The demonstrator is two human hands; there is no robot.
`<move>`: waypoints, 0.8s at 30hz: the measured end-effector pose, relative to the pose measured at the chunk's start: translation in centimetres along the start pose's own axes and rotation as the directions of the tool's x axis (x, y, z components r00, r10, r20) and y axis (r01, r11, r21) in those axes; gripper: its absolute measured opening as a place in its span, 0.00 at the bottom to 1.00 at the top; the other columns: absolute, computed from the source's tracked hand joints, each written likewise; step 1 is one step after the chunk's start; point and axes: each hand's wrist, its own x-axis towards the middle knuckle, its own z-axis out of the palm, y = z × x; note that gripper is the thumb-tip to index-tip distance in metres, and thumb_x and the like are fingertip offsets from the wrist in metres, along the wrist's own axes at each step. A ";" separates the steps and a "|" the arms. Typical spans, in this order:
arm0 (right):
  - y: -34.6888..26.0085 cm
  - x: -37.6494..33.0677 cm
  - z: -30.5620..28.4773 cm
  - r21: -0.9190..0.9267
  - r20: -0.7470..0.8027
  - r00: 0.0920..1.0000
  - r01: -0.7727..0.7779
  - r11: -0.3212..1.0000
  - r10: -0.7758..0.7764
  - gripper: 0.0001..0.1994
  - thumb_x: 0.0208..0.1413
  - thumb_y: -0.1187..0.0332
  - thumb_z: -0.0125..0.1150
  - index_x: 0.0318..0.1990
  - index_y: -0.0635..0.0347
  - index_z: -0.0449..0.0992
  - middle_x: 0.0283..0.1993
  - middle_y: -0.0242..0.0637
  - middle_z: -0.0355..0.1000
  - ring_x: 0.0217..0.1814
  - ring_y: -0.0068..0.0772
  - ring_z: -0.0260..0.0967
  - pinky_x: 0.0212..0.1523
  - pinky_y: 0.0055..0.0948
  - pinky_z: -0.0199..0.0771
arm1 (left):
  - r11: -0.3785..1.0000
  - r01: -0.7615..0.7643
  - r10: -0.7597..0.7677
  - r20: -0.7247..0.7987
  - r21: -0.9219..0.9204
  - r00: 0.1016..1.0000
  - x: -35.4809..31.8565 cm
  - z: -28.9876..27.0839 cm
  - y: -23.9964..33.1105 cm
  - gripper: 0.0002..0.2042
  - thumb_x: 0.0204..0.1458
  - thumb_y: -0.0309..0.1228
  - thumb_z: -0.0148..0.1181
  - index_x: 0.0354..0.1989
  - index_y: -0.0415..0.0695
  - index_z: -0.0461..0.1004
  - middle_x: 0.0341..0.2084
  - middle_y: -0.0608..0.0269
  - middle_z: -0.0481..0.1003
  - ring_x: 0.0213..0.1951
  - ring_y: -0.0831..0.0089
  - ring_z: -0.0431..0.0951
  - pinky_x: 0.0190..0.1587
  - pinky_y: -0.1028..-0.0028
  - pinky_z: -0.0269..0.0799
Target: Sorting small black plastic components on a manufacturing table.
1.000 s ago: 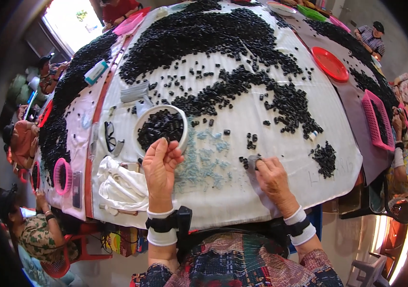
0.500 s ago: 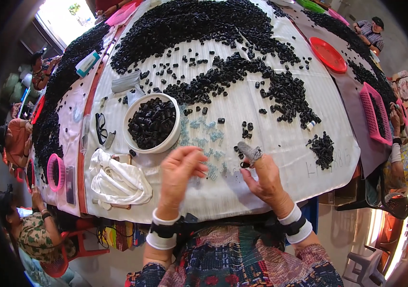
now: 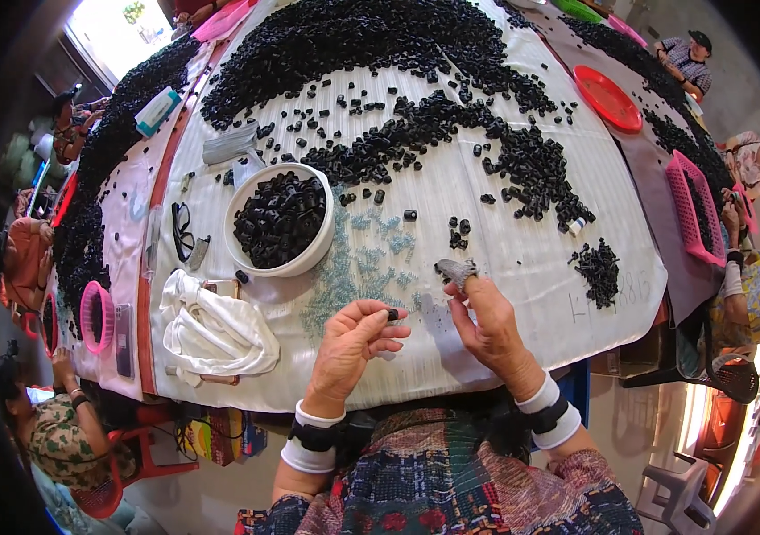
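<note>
Workers sit around a long table [image 3: 505,267] draped in white cloth and heaped with small black parts. Near its front edge stands a white bowl [image 3: 278,221] filled with them. Right of the bowl, the left hand [image 3: 349,343], half a second ago spread flat, now pinches a black piece [image 3: 392,314] at its fingertips. Further right, the right hand [image 3: 485,321] grips a grey cloth-wrapped thumb guard [image 3: 456,270].

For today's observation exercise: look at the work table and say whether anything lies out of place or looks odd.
Nothing looks damaged. One white cap-like piece lies alone among the loose black plastic pieces. A pair of black-framed glasses lies beside the white bowl.
</note>
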 end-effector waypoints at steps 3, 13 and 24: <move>0.1 0.4 1.1 -0.101 0.044 0.997 0.068 0.993 -0.064 0.19 0.41 0.82 0.57 0.45 0.66 0.68 0.34 0.45 0.69 0.36 0.46 0.67 0.37 0.37 0.69 | 0.995 -0.014 0.016 0.018 -0.095 1.000 -0.1 -0.5 0.0 0.05 0.56 0.27 0.52 0.38 0.39 0.70 0.35 0.52 0.75 0.31 0.70 0.79 0.31 0.77 0.78; -0.2 0.8 4.8 -0.362 0.173 0.985 0.069 0.930 -0.006 0.15 0.44 0.76 0.53 0.43 0.64 0.69 0.33 0.43 0.65 0.39 0.43 0.66 0.40 0.35 0.68 | 0.991 -0.080 0.083 0.019 -0.109 0.996 0.2 -2.0 -0.8 0.07 0.56 0.27 0.52 0.40 0.38 0.70 0.29 0.57 0.75 0.23 0.79 0.74 0.27 0.78 0.76; -0.1 0.2 1.3 0.057 -0.006 0.967 -0.254 0.966 0.254 0.16 0.44 0.82 0.55 0.44 0.63 0.69 0.32 0.41 0.67 0.32 0.36 0.70 0.34 0.27 0.71 | 0.998 -0.040 0.039 0.012 0.050 0.999 0.7 -0.2 -1.2 0.10 0.55 0.28 0.55 0.43 0.37 0.70 0.27 0.60 0.74 0.23 0.81 0.73 0.28 0.79 0.75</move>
